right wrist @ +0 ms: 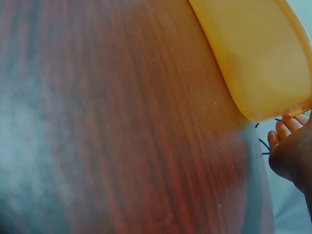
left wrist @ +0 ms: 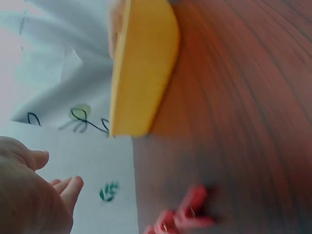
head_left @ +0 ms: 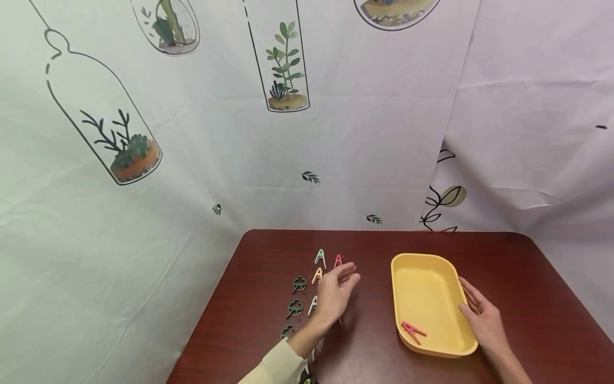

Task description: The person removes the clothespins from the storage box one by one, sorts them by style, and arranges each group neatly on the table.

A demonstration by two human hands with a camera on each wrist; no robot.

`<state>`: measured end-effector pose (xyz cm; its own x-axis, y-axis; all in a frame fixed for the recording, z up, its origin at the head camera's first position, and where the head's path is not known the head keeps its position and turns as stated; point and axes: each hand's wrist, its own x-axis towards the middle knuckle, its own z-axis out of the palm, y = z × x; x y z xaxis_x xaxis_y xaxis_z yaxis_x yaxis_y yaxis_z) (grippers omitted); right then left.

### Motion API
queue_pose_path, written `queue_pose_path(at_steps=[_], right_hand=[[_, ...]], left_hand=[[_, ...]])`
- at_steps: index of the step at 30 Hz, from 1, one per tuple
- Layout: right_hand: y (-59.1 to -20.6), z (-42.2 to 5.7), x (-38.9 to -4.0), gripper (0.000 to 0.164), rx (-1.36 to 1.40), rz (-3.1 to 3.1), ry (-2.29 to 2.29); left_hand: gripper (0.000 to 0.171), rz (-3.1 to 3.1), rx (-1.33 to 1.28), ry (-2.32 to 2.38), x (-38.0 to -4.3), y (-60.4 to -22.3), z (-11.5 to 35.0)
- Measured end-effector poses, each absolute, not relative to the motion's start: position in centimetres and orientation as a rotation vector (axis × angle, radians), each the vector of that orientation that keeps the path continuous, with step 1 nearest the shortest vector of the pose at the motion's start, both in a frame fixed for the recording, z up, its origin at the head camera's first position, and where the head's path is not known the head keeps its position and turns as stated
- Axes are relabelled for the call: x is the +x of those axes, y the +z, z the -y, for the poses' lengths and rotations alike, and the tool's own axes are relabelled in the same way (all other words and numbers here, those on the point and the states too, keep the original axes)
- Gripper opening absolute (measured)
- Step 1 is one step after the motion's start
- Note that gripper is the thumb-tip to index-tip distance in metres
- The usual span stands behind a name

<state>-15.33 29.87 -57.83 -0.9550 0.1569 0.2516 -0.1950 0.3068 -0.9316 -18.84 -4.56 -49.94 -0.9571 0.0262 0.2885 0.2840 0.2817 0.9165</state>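
Note:
My left hand [head_left: 333, 298] hovers over the table with its fingers loosely extended and nothing in them. Beyond its fingers lies a red clothespin [head_left: 338, 260], and two red clothespins [left wrist: 190, 209] blur together low in the left wrist view. Mint [head_left: 320, 256], pale yellow [head_left: 317, 275] and white [head_left: 313, 304] clothespins lie beside that hand, which partly hides others. On the right, my right hand [head_left: 485, 322] holds the side of a yellow tray [head_left: 429, 293], thumb at the rim and fingers along the outer wall. One red clothespin [head_left: 412, 332] rests inside the tray's near left corner.
Dark green ring-shaped clips [head_left: 295, 308] form a column left of the clothespins. At the near edge of the view, a dark object [head_left: 307, 377] is partly cut off. The brown table [head_left: 369, 341] meets a printed white cloth [head_left: 364, 133] behind it.

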Motion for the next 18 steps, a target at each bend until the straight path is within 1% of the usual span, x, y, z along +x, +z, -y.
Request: queue_pose_path(at_steps=[4,7,12,18], right_hand=[[-57.8,-29.9,-15.3,0.055,0.042,2.277,1.695],[-57.8,-29.9,-15.3,0.055,0.050,2.278,1.693],[-57.8,-29.9,-15.3,0.055,0.044,2.281,1.695],[-57.8,-30.0,-15.3,0.056,0.012,2.304,1.688]], left_hand=[[0.041,2.284,-0.252,-1.936,-18.6,-49.1,2.6],[0.044,2.273,-0.255,-2.024,-18.3,-48.7,1.5],[0.042,2.257,-0.272,-2.161,-17.7,-48.3,-0.4],[0.038,2.408,-0.307,-2.111,-16.9,-48.3,-2.8]])
